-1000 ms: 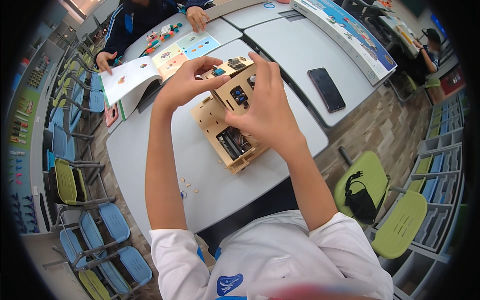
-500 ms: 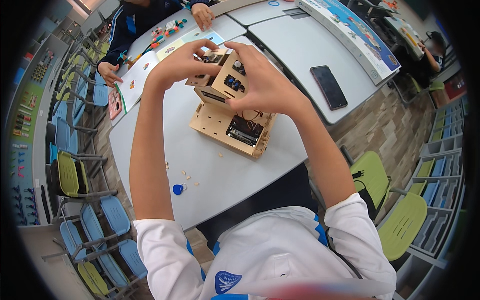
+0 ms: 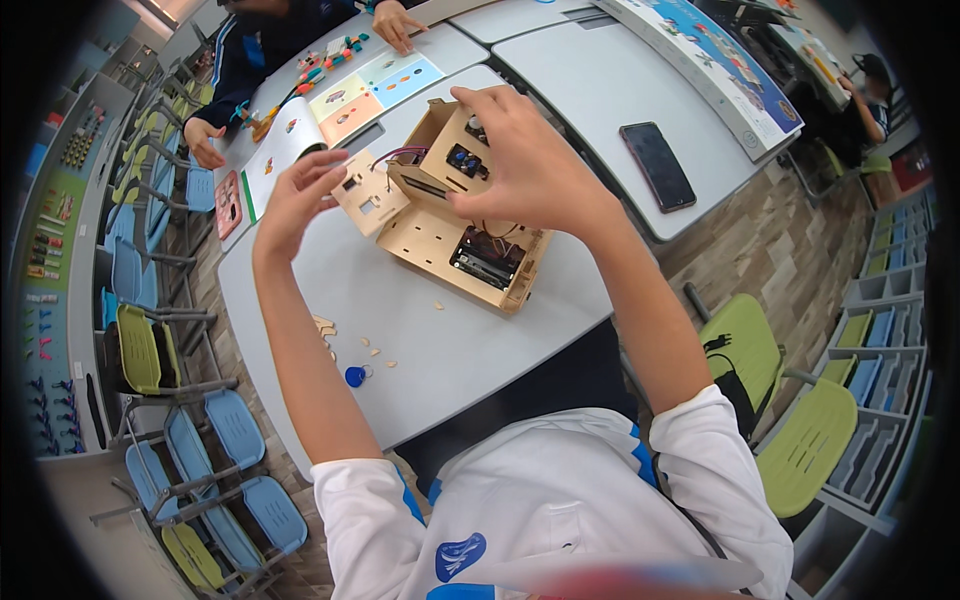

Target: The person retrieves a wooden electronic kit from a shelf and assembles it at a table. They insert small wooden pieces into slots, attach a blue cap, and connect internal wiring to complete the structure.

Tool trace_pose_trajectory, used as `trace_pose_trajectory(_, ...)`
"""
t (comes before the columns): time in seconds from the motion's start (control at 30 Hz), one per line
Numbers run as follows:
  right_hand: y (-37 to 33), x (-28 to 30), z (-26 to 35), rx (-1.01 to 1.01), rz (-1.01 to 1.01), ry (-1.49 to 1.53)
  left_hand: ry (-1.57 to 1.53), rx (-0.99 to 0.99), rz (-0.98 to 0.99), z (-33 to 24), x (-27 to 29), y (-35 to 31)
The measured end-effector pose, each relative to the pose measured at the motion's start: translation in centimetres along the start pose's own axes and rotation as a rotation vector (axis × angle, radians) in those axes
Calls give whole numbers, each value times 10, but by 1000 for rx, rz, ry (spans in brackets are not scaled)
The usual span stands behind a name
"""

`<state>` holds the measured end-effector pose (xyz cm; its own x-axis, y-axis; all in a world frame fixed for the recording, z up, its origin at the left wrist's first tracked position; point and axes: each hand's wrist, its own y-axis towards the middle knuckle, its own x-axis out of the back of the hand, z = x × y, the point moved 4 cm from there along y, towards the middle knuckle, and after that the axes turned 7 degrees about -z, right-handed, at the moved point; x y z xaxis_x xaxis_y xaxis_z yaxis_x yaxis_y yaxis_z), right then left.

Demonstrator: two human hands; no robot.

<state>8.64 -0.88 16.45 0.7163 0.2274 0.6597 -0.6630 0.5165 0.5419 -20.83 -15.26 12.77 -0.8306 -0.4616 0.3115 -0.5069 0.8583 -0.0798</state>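
Head view: wooden box (image 3: 470,245) half-built, right hand (image 3: 525,165) gripped its top section, left hand (image 3: 300,195) pinched loose panel (image 3: 368,195) at nine o'clock, unattached.

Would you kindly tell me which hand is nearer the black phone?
Right. The right hand is left of the black phone; the left hand is farther left.

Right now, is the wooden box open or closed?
Open. The left hand holds a flat wooden panel away from the wooden box, so wires and circuit boards show inside.
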Motion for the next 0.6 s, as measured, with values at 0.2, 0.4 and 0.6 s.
trace_pose_trajectory(0.2, -2, 1, 2, -31, 19, 28, -195, 81, -53, 29, -26, -8)
trace_pose_trajectory(0.4, 0, 4, 3, -44, 28, -39, -395, 73, -50, 36, -24, -8)
trace_pose_trajectory(0.6, -5, 5, 0, -81, -50, -94, 278, -474, -325, -31, -34, -19)
